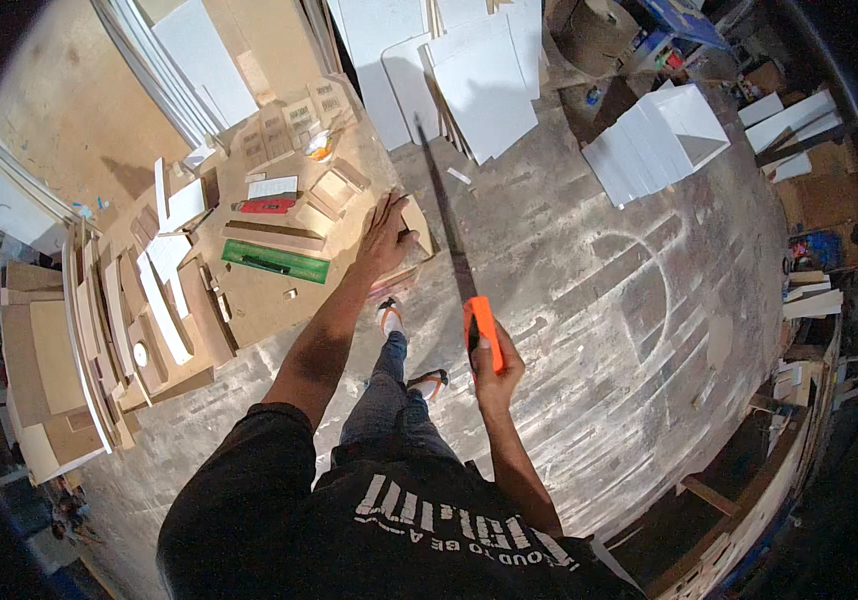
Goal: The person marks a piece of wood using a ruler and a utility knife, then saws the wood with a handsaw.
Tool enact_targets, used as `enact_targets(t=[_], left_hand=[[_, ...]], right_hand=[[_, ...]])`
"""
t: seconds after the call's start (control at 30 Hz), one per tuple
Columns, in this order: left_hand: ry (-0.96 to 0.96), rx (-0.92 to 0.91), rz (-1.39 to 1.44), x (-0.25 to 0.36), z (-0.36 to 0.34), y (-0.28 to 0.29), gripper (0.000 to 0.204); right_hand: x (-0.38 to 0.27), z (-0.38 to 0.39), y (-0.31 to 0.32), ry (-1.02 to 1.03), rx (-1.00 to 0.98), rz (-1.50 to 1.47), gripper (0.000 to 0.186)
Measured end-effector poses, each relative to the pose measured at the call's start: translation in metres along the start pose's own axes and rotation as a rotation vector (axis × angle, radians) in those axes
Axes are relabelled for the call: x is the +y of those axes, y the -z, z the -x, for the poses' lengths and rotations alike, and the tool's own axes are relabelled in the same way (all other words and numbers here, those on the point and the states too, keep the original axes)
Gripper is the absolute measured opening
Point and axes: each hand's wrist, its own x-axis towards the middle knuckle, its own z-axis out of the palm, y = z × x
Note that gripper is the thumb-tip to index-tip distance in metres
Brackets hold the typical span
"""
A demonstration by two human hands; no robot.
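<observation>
My right hand (498,370) is closed around the orange handle of a hand saw (484,325). Its long narrow dark blade (452,220) points away from me, over the floor just right of the workbench (299,290). At the bench's right corner my left hand (385,236) lies with fingers stretched over a light wooden board (417,222), pressing on it from above. The blade stands apart from this board. Left of my left hand are a green rectangular tool (274,262), a red tool (265,205) and some small wooden pieces (332,188).
Many board offcuts and white strips (162,300) cover the bench's left side. White panels (484,80) lean at the back, and a white box-like stack (657,145) stands on the floor at right. A wooden frame structure (749,470) runs along the lower right.
</observation>
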Motion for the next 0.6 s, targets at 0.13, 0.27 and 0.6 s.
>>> enact_targets(t=[0.13,0.27,0.6], left_hand=[[0.020,-0.005,-0.113,0.006,-0.001,-0.003,0.085],[0.136,-0.132,-0.186,0.027,-0.003,0.003,0.098],[0.183,-0.203,-0.100,0.025,-0.006,0.012,0.102]], right_hand=[[0.009,0.004,-0.022,0.021,-0.007,-0.021,0.038],[0.027,0.010,-0.025,0.061,0.009,-0.022,0.036],[0.037,0.037,-0.028,-0.041,0.097,-0.110,0.042]])
